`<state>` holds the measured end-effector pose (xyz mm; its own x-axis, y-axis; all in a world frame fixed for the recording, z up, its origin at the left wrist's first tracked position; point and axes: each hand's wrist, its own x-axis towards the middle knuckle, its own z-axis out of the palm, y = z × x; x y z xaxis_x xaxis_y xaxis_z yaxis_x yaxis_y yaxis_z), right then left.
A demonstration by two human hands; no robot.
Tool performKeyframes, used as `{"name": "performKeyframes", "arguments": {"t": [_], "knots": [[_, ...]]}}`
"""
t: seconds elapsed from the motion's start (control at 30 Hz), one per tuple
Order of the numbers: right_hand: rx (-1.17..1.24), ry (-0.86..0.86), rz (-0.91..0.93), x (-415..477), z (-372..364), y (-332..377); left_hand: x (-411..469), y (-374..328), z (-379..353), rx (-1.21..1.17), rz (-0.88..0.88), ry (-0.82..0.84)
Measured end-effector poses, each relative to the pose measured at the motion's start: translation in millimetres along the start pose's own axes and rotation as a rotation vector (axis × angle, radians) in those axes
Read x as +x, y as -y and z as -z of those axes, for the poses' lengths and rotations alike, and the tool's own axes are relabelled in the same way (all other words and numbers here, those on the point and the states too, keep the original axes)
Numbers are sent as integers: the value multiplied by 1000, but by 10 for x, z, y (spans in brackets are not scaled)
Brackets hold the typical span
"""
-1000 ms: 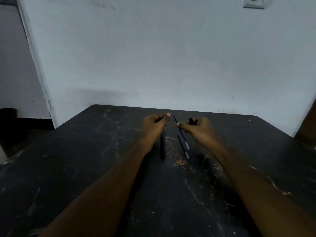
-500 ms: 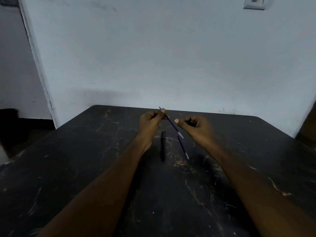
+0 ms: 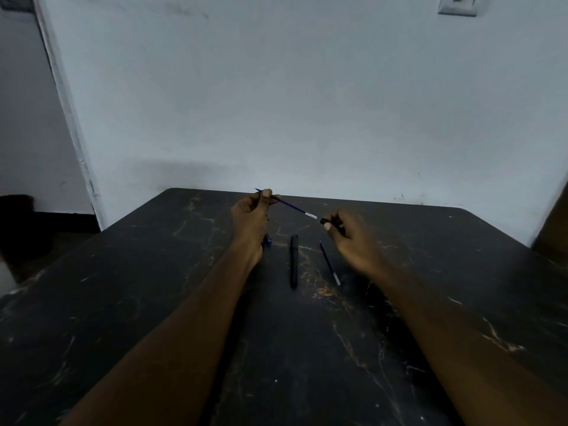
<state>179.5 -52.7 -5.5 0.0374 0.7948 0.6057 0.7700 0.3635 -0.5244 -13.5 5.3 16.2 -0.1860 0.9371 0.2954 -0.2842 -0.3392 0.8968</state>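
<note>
My left hand (image 3: 252,218) pinches a thin blue pen refill (image 3: 293,207) near its pointed end, raised above the table. The refill slants down to the right, and its pale end sits just short of a short black pen barrel (image 3: 330,222) that my right hand (image 3: 350,238) grips. On the table between my hands lie a black pen (image 3: 294,261) and a second thin blue refill (image 3: 329,263). A small blue piece (image 3: 268,240) shows under my left wrist.
The dark, scratched table (image 3: 153,302) reaches back to a pale wall (image 3: 307,103). A light switch (image 3: 458,4) is high on the right. A doorway edge (image 3: 67,118) stands at the left and a brown object (image 3: 553,229) at the right edge.
My left hand has lifted the refill up and to the left, pulling it out of the barrel in my right hand. The two hands have moved apart.
</note>
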Motion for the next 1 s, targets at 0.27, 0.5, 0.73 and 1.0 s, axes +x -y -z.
{"name": "performKeyframes", "arguments": {"t": [0.27,0.5,0.73,1.0], "knots": [[-29,-57,96,22,-53,-36,-31,30,-18,68,-15,77],[-31,-124,99,7,-156,20,-149,76,-96,118,-47,275],[-43,-183,88,-5,-188,68,-173,112,-110,122,-59,363],[-81,-171,94,-40,-161,108,-201,118,-103,227,-122,423]]}}
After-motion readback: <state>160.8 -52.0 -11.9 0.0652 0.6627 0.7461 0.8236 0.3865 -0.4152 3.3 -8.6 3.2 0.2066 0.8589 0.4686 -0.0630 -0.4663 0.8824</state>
